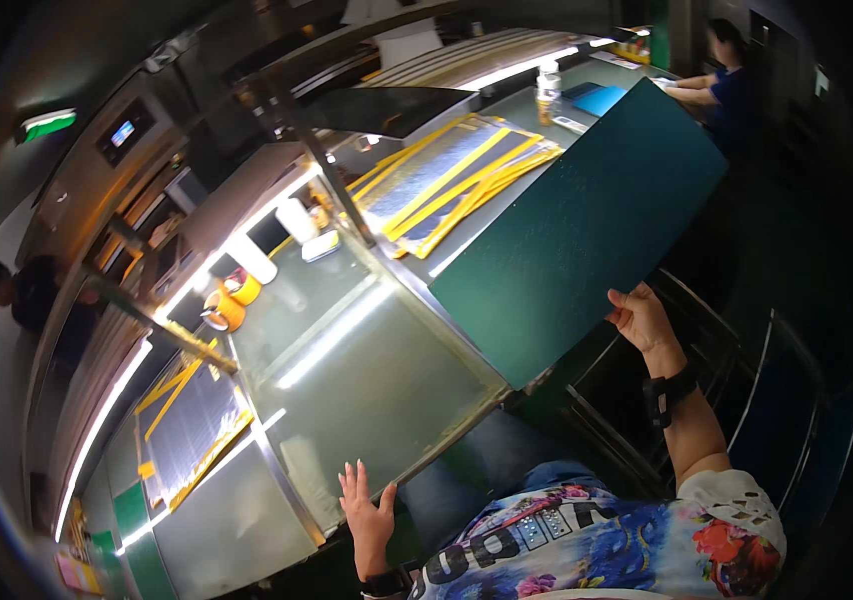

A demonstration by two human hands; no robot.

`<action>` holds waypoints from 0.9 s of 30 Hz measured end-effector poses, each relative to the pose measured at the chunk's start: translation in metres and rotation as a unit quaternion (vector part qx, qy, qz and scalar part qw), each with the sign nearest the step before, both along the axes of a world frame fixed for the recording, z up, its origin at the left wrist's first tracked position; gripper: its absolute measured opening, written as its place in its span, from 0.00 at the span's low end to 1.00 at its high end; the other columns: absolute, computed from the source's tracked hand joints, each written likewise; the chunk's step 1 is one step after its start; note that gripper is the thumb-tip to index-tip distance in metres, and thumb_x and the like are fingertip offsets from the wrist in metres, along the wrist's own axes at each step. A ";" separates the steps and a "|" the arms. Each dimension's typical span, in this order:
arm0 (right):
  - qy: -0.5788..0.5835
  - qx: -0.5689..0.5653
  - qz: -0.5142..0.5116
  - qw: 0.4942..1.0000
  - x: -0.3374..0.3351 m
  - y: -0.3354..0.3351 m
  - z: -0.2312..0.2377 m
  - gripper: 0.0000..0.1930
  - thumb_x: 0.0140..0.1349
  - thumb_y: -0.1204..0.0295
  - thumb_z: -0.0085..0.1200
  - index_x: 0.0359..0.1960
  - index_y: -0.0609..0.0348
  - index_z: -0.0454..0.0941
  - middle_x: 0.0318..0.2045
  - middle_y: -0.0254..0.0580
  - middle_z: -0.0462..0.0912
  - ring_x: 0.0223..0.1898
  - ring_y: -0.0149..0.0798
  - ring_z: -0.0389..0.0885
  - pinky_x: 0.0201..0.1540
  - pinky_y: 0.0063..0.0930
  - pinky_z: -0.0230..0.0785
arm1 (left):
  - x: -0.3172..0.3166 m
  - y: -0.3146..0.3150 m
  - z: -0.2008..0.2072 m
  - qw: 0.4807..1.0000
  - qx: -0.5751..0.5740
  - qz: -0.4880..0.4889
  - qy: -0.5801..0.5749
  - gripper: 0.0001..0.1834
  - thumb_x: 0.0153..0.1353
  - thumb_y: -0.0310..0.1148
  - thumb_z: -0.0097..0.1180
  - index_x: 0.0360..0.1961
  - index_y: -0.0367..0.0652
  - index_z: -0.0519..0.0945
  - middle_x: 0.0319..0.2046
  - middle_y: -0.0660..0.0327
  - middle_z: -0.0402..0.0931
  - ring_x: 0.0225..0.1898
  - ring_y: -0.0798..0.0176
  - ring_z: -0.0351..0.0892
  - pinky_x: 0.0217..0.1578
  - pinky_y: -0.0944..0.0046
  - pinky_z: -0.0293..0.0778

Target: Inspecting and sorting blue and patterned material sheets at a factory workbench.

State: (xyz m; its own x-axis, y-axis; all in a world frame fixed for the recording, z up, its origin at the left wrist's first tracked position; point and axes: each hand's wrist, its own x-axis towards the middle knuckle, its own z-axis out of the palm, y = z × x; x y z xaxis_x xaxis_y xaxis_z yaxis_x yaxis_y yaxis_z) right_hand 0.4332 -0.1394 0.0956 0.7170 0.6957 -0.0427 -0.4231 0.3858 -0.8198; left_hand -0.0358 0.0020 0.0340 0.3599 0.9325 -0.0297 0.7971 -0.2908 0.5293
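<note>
A large dark green rectangular panel (587,230) is held tilted over the right part of the bench. My right hand (643,318) grips it by its near edge, thumb on the face towards me and the other fingers partly hidden. My left hand (367,505) is raised at the front edge of the glass-topped bench (377,370), fingers spread and nothing in them. Both wrists wear dark bands.
Film sheets with yellow tape borders (457,180) lie behind the panel, and more taped film (192,430) lies at left. Orange tape rolls (232,300), a white bottle (548,85) and a metal post (317,150) stand along the bench. Another person (722,80) is at far right.
</note>
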 end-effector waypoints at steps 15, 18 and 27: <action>-0.777 0.051 -0.008 0.627 -0.137 0.125 0.050 0.21 0.51 0.85 0.46 0.49 0.60 0.76 0.49 0.50 0.77 0.52 0.49 0.76 0.55 0.38 0.69 | -0.017 -0.033 0.012 0.984 0.117 0.010 -0.132 0.21 0.57 0.38 0.59 0.49 0.38 0.77 0.49 0.48 0.75 0.56 0.48 0.71 0.54 0.58 0.67; -0.800 0.058 0.085 0.591 -0.154 0.128 -0.009 0.20 0.51 0.83 0.46 0.47 0.60 0.77 0.49 0.51 0.77 0.52 0.51 0.75 0.57 0.40 0.68 | -0.015 -0.052 0.026 0.983 0.054 0.042 -0.169 0.12 0.57 0.34 0.58 0.40 0.38 0.81 0.37 0.50 0.80 0.41 0.51 0.81 0.42 0.59 0.75; -0.782 0.016 0.322 0.534 -0.183 0.100 -0.061 0.25 0.44 0.73 0.65 0.48 0.59 0.76 0.58 0.50 0.69 0.61 0.54 0.64 0.64 0.45 0.55 | -0.008 -0.042 0.030 0.972 0.216 0.012 -0.093 0.26 0.50 0.40 0.65 0.51 0.48 0.76 0.54 0.54 0.70 0.56 0.53 0.69 0.51 0.53 0.67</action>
